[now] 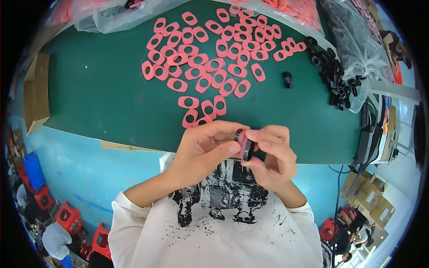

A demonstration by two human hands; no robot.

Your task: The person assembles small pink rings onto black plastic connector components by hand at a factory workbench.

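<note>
Over the table's near edge, my left hand (pixel 203 152) and my right hand (pixel 275 156) grip one small part between them. It is a black plastic piece (pixel 248 151) with a pink ring-shaped cover (pixel 242 139) against it; fingers hide some of both. My left thumb and fingers pinch the pink side, while my right thumb and fingertips close on the black side. Just beyond my left hand lie several flat pink covers (pixel 189 118) with round holes, part of a wide scatter. A single black piece (pixel 288 80) lies farther off to the right.
A pile of black pieces (pixel 333 78) covers the right end of the green table (pixel 98 89). Clear plastic bags (pixel 357 44) bulge along the far and right sides. At the left edge stands a cardboard box (pixel 36 94). Red stools (pixel 69 217) and people are on the floor behind.
</note>
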